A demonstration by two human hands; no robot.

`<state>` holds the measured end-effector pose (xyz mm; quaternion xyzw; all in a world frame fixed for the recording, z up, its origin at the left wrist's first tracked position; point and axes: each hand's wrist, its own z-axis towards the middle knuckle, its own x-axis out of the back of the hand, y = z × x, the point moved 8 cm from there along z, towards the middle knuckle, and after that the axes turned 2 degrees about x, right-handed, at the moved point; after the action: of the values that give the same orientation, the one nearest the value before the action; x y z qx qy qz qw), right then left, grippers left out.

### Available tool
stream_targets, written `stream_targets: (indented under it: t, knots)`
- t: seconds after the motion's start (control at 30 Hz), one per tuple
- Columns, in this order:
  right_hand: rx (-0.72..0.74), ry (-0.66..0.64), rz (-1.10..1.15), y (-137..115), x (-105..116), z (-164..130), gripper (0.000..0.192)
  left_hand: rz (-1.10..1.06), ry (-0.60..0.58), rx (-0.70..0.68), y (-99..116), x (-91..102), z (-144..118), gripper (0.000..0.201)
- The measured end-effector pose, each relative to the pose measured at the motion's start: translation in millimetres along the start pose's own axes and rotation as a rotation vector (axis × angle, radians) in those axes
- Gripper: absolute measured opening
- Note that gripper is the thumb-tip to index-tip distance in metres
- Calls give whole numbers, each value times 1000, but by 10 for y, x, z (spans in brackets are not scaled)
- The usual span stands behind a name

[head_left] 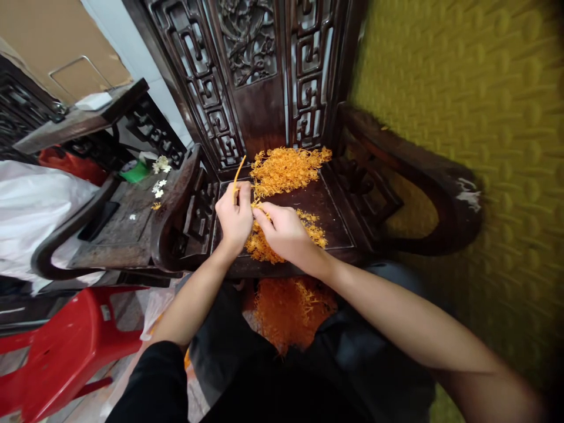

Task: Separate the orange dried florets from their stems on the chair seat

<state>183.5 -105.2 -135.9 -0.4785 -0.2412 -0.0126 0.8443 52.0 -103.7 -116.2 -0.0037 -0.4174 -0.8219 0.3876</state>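
Note:
My left hand is closed around a thin orange stem that sticks up past the fingers. Close beside it, my right hand pinches a small orange frilly piece at the fingertips; its exact kind is too small to make out. Both hands are over the seat of a dark carved wooden chair. Behind them lies a heap of curly orange pieces. A second orange heap spreads under and beside my right hand, which partly hides it.
A chair armrest curves out on the right before a yellow textured surface. On the left, a wooden side surface bears a green roll and white flower-like pieces. A red plastic stool stands lower left. More orange pieces sit between the knees.

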Motion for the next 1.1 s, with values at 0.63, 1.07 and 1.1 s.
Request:
stream_targets:
  t: [0.63, 1.07, 1.1]
  knots:
    - [-95, -75, 45, 271, 326, 135, 30, 18, 35, 86, -36, 260, 107, 43]
    - [-221, -126, 304, 200, -34, 32, 36, 193, -129, -367, 176, -20, -146, 31]
    - [-194, -112, 219, 189, -25, 29, 31, 236, -153, -378, 182, -59, -173, 31]
